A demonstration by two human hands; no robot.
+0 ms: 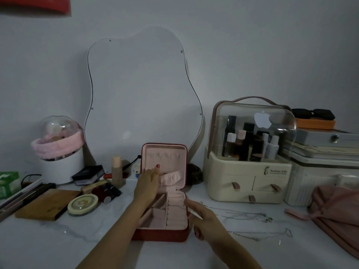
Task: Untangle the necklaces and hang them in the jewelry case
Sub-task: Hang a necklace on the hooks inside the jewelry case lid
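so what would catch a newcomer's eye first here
Probably the open red jewelry case with its pink lining, at centre, with the left hand reaching into its lid and the right hand beside its base. Behind it stands a wavy mirror; thin necklaces lie on the table to the right.

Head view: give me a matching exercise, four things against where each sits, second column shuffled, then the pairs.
Things:
1. jewelry case
2. necklaces
3. round tin
4. left hand

Places:
A. left of the case, beside a wooden board
B. on the table right of the case
C. reaching into the open lid
D. open, centre of the table, before the mirror

Pairs: 1-D, 2-B, 3-A, 4-C
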